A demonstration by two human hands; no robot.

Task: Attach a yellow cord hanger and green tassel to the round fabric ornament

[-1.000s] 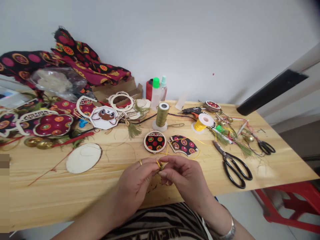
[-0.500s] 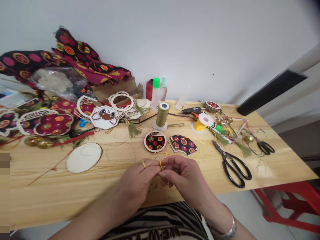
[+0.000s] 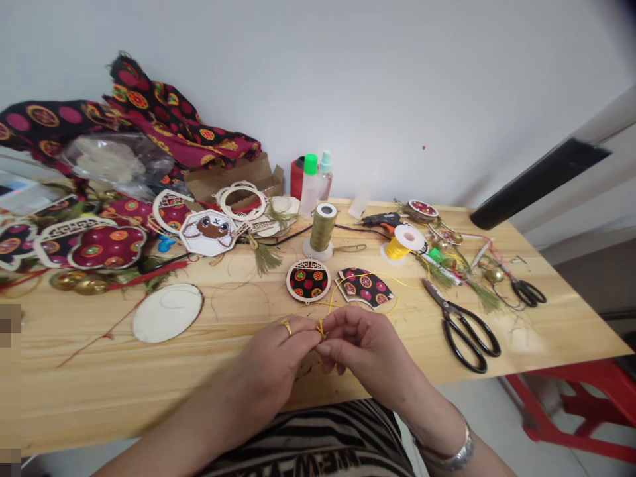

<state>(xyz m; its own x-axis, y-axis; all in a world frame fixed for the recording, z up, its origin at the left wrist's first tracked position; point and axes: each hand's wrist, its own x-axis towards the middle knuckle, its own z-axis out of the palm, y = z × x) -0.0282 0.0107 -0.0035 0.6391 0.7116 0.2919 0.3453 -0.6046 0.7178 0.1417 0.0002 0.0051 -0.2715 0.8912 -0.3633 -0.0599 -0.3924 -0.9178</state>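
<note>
My left hand, with a gold ring, pinches a yellow cord near the front edge of the table. My right hand closes its fingertips on the same cord, close against the left fingertips. Behind the hands, the cord loops over a fan-shaped patterned piece. Left of that piece lies a round ornament with red and black fabric. A spool of yellow cord and a tall olive thread spool stand farther back.
Large black-handled scissors lie to the right, with small scissors beyond. A white oval piece is at the left. Behind are a glue gun, bottles, fabric and ornaments. A red stool stands below the table's right side.
The yellow cord between my fingertips has shifted slightly and now shows a small crossing. My hands have barely moved and keep their pinch.
</note>
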